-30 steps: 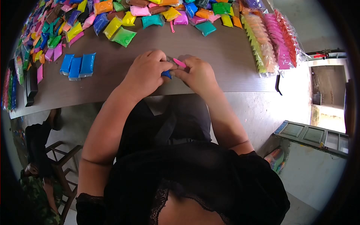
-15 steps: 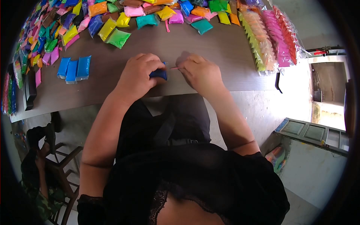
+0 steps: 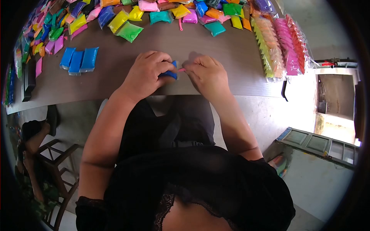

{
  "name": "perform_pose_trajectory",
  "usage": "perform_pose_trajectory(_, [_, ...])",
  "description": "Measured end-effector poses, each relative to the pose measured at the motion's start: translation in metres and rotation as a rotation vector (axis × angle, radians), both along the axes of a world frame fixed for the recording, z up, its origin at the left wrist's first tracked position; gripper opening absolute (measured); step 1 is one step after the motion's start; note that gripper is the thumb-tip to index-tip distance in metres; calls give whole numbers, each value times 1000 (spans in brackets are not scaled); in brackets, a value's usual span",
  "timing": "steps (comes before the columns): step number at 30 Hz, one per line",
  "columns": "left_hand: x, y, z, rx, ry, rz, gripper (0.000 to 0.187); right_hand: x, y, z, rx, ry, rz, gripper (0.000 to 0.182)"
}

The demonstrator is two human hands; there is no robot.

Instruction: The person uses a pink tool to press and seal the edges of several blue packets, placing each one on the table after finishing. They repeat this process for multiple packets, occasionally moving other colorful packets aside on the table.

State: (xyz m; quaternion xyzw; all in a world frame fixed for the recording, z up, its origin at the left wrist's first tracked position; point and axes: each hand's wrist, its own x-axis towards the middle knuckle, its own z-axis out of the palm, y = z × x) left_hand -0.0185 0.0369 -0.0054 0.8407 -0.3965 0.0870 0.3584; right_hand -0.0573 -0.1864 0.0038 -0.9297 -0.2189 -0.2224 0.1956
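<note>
Near the table's front edge, my left hand (image 3: 148, 75) is closed on a small blue packet (image 3: 172, 73), whose right end shows past the fingers. Just to its right, my right hand (image 3: 208, 73) pinches a thin pink stick (image 3: 182, 70) that points left at the packet. Whether the stick's tip touches the packet is too small to tell. Three blue packets (image 3: 79, 60) lie side by side, slightly overlapping, on the table to the left of my hands.
Many coloured packets (image 3: 130, 31) cover the back and left of the table (image 3: 231, 73). Strips of clear-wrapped pieces (image 3: 285, 46) lie at the right. A pink stick (image 3: 180, 24) lies at the back. A seated person (image 3: 34, 173) is at the lower left beside a wooden chair (image 3: 58, 169).
The view has shifted slightly. More of the blue packet's end shows beyond my left fingers, and the pink stick in my right hand is close to it.
</note>
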Motion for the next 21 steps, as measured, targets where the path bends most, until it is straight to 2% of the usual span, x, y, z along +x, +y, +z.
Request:
perform_pose_trajectory(8, [-2, 2, -2, -28, -34, -29, 34, -1, 1, 1, 8, 6, -9, 11])
perform_pose_trajectory(14, [0, 3, -5, -35, -4, -69, 33, 4, -5, 3, 7, 56, 121, 11])
perform_pose_trajectory(16, [0, 3, -3, -26, -4, -87, 32, 5, -5, 5, -9, 58, 152, 16])
perform_pose_trajectory(21, [0, 3, -1, -32, 13, -92, 31, 7, -3, 6, 22, 50, 196, 11])
